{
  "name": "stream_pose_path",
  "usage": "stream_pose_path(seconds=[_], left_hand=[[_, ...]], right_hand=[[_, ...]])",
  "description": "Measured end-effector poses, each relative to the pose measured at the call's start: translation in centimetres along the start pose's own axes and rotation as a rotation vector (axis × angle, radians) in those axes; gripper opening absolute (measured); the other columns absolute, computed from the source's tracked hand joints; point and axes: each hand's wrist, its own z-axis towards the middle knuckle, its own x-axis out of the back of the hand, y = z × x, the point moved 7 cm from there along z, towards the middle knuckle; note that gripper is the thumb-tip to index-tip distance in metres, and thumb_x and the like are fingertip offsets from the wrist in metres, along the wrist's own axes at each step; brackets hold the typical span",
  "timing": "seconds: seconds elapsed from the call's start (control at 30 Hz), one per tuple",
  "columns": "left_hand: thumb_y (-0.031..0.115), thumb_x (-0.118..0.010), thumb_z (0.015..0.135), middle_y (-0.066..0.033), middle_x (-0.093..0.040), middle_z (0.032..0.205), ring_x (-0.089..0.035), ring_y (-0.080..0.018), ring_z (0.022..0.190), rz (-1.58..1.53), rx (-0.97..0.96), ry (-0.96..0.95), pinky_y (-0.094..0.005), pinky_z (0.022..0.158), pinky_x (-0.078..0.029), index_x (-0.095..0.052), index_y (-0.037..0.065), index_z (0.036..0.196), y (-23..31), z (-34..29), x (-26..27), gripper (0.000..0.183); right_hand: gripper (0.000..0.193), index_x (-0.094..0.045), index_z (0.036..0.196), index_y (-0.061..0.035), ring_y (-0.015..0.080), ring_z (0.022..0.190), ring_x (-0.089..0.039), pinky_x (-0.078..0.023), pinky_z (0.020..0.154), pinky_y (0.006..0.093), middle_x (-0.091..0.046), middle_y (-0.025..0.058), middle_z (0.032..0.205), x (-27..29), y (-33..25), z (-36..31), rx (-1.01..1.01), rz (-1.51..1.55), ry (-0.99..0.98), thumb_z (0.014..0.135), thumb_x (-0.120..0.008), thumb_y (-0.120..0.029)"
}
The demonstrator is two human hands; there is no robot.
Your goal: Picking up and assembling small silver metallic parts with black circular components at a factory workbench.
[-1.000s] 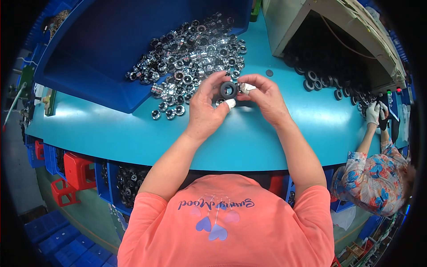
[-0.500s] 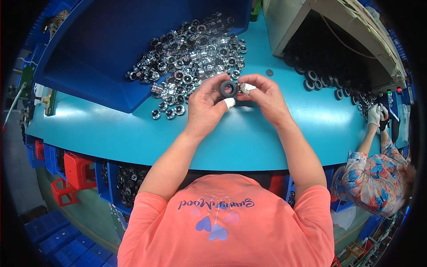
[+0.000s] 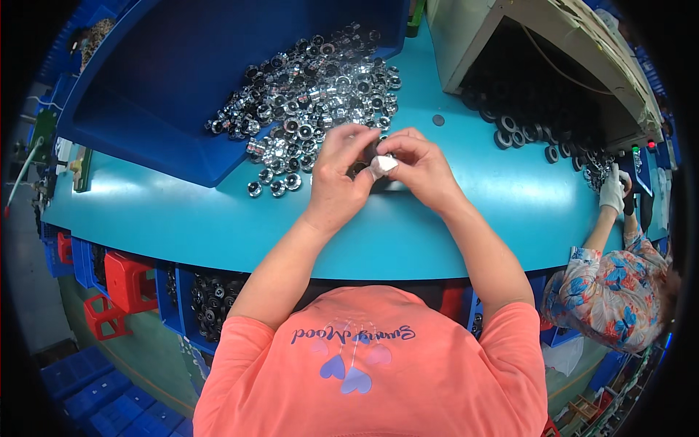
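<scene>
My left hand [image 3: 338, 175] and my right hand [image 3: 421, 169] meet over the turquoise table, fingers closed together. Between them is a black rubber ring [image 3: 370, 151], mostly covered by the fingers. The left hand grips the ring. My right fingers press against it from the other side; a shiny hub seen there earlier is now hidden, so how the two sit together cannot be made out. White wrapping covers both thumb tips. Just beyond the hands lies a heap of small chrome hubs with black centres [image 3: 320, 95], spilling from a blue bin [image 3: 145, 109].
A pale box-like housing [image 3: 473, 44] stands at the far right, with black rings [image 3: 513, 135] spilling from its opening. A small dark disc [image 3: 438, 120] lies on the table [image 3: 291, 226]. At the right edge a co-worker's gloved hand [image 3: 611, 191] handles small parts. Red stools [image 3: 131, 280] stand lower left.
My hands have drawn together. The ring, facing up in full view before, is now turned and largely covered, and the right thumb has come over it. The co-worker's hands shifted slightly.
</scene>
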Motion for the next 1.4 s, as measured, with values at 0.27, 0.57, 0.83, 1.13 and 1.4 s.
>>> stream_pose_path(seconds=[0.27, 0.57, 0.83, 1.13, 1.4], left_hand=[[0.004, -0.069, 0.092, -0.0074, -0.059, 0.116, -0.064, -0.0150, 0.097, -0.312, 0.200, -0.098, -0.0271, 0.084, -0.055, -0.067, 0.002, 0.123, -2.2, -0.2, -0.5, 0.030], [0.011, -0.070, 0.094, -0.0024, -0.063, 0.102, -0.059, -0.0097, 0.085, -0.622, 0.425, -0.134, -0.0254, 0.068, -0.049, -0.069, 0.003, 0.102, -4.1, -0.8, -1.2, 0.011], [0.016, -0.072, 0.092, 0.0006, -0.065, 0.097, -0.058, -0.0089, 0.082, -0.880, 0.608, -0.166, -0.0242, 0.069, -0.047, -0.068, 0.007, 0.104, -5.3, -1.8, -2.1, 0.016], [0.024, -0.068, 0.097, -0.0035, -0.066, 0.101, -0.059, -0.0119, 0.085, -1.055, 0.539, -0.179, -0.0282, 0.075, -0.050, -0.063, 0.006, 0.115, -4.6, -1.2, -2.0, 0.026], [0.021, -0.060, 0.100, -0.0091, -0.064, 0.105, -0.061, -0.0180, 0.091, -1.206, 0.553, -0.089, -0.0343, 0.078, -0.054, -0.060, 0.002, 0.117, -5.0, -1.1, -1.3, 0.026]], right_hand=[[0.013, -0.069, 0.096, -0.0054, 0.0122, 0.093, -0.063, -0.052, 0.079, 0.0278, -0.057, 0.0001, 0.108, 0.3, 0.5, 0.3, -0.223, 0.329, -0.114, 0.087, -0.078, -0.009], [0.013, -0.070, 0.095, -0.0056, 0.0113, 0.090, -0.063, -0.051, 0.076, 0.0265, -0.064, 0.0008, 0.101, -0.2, 0.3, 0.1, -0.266, 0.364, -0.119, 0.086, -0.078, -0.009], [0.014, -0.071, 0.092, -0.0055, 0.0132, 0.096, -0.062, -0.050, 0.083, 0.0274, -0.058, 0.0005, 0.108, 0.0, -0.2, 0.2, -0.208, 0.285, -0.119, 0.082, -0.080, -0.007], [0.023, -0.073, 0.103, -0.0049, 0.0145, 0.100, -0.063, -0.051, 0.088, 0.0278, -0.055, 0.0021, 0.110, -0.1, -1.5, 0.3, -0.090, 0.142, -0.086, 0.081, -0.080, -0.004], [0.040, -0.066, 0.120, -0.0015, 0.0144, 0.098, -0.065, -0.055, 0.088, 0.0289, -0.062, 0.0032, 0.109, 0.2, -3.5, 0.0, -0.106, 0.250, -0.065, 0.082, -0.078, -0.002]])
